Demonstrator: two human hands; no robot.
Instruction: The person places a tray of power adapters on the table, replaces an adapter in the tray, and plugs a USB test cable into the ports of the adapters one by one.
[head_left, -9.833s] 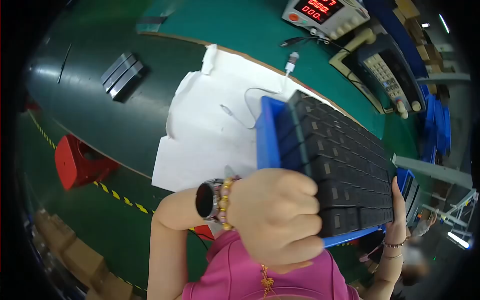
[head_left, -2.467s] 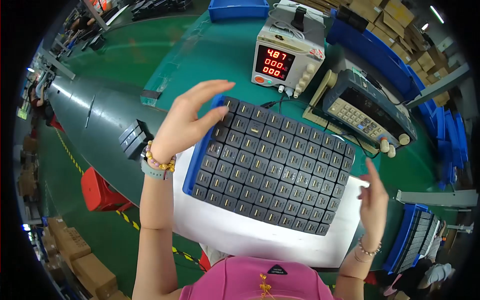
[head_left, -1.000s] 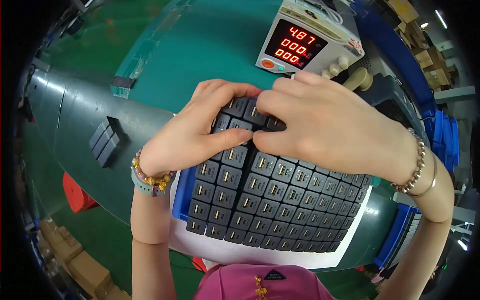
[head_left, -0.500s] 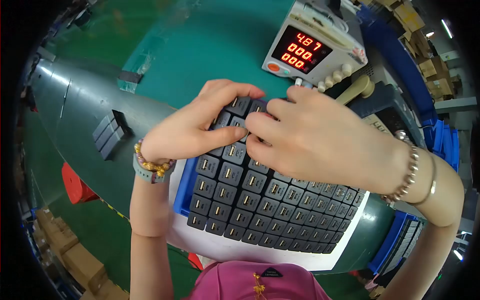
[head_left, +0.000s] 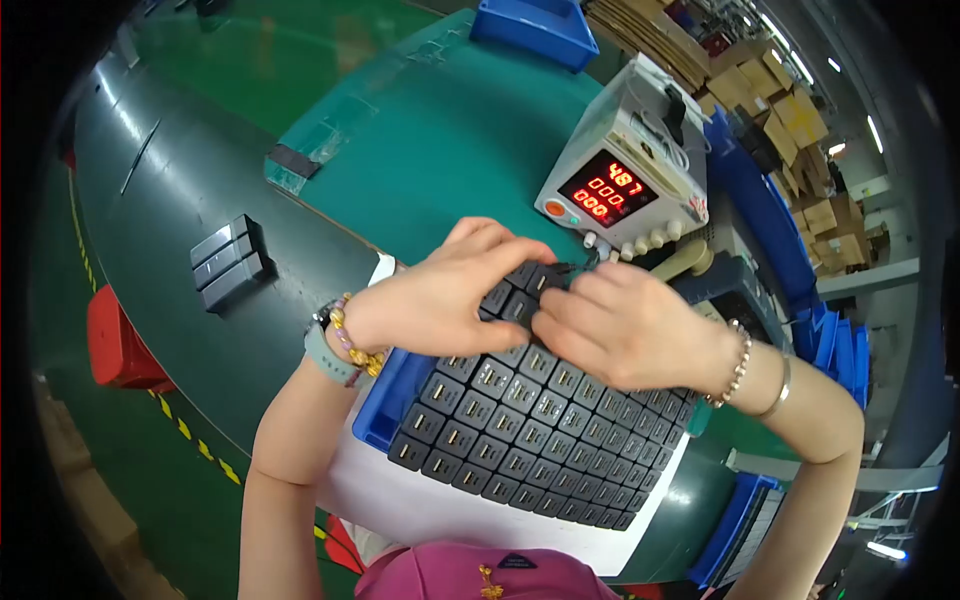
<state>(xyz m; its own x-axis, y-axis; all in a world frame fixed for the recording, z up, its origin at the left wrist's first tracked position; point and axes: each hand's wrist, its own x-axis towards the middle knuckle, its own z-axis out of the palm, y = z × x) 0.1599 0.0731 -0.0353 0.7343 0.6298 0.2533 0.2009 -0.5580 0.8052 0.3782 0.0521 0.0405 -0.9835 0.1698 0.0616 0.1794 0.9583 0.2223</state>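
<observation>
The black blocks point(head_left: 540, 415) stand side by side in close rows in the blue tray point(head_left: 378, 418), each with a slotted face upward; the tray is located on the white sheet point(head_left: 385, 495) on the dark counter point(head_left: 330, 275). The left hand point(head_left: 440, 298) is positioned over the far left corner of the rows, thumb and fingers moderately wide apart, with several block faces visible between them. The right hand point(head_left: 625, 328) is just beside it, fingers curled narrow against the block tops; its fingertips are hidden, so whether it grips a block cannot be determined. Beyond the hands, the power supply point(head_left: 625, 165) displays red digits at the green mat point(head_left: 400, 140). A separate group of three blocks point(head_left: 230, 263) lies on the counter, left of the tray and well apart from it.
</observation>
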